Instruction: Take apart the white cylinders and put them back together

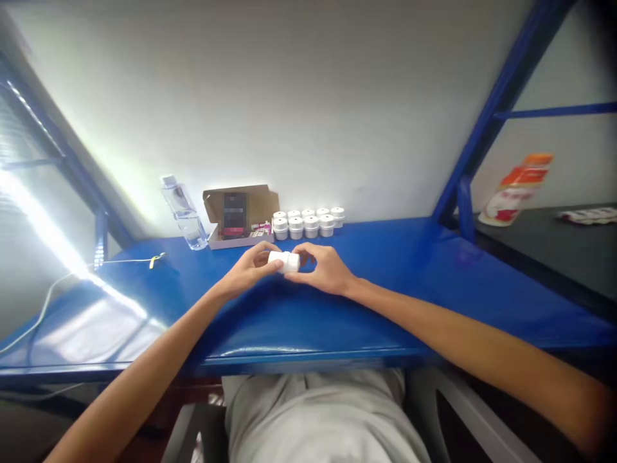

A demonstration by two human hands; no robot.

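My left hand [254, 266] and my right hand [326, 268] meet above the blue table [289, 321]. Between them a small white plastic bottle [285, 261] lies on its side in the air. The left fingers and thumb close round its left end, while the right fingers and thumb pinch its right end. Which end is the cap I cannot tell. Just behind the hands stand two rows of similar white capped bottles [311, 225]. An open cardboard box [263, 196] sits left of those rows, with a dark phone-like rectangle [234, 215] and small pink-and-white packets [260, 230] in it.
A clear water bottle [186, 215] leans in view beside the box. At left, a thin white cable [120, 261] with a yellow tag crosses the table. Blue frame posts [475, 135] rise at both sides. On a dark surface at right stands an orange-capped bottle [515, 193].
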